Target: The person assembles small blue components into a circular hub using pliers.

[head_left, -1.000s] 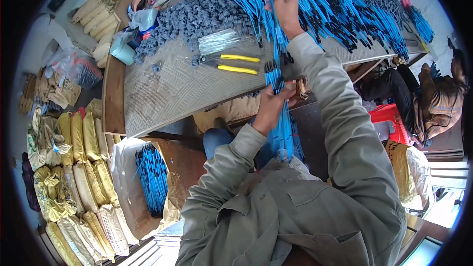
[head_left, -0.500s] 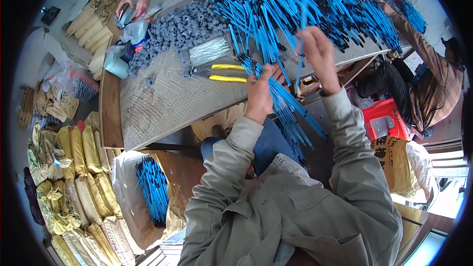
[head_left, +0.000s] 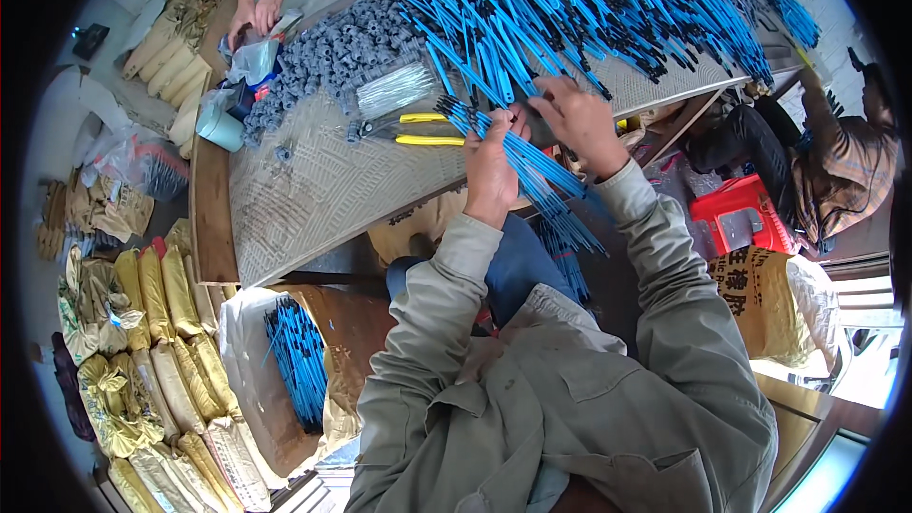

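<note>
A white sack point(head_left: 249, 361) of blue rods stands on the floor left of the table point(head_left: 313, 199), beside rows of stuffed yellow bags point(head_left: 176, 304). On the table, left of the worker's hands, lie a heap of grey caps point(head_left: 332, 47), a clear packet point(head_left: 391, 90) and yellow-handled pliers point(head_left: 418, 130); a co-worker's hands point(head_left: 256, 9) work at the table's far left corner. At the table's near edge, the left hand point(head_left: 492, 166) is wrapped around a bundle of blue rods point(head_left: 532, 176) that slants down off the edge toward the worker's lap. The right hand point(head_left: 581, 122), fingers curled, presses on the bundle's upper end, just below the large pile of blue rods point(head_left: 570, 9) covering the table's right half. A red crate point(head_left: 736, 218) sits on the floor right of the table. With most of the bundle hanging past the edge, a slackened grip would likely let rods slip out and scatter underneath; uneven ends could also snag loose rods from the pile.
</note>
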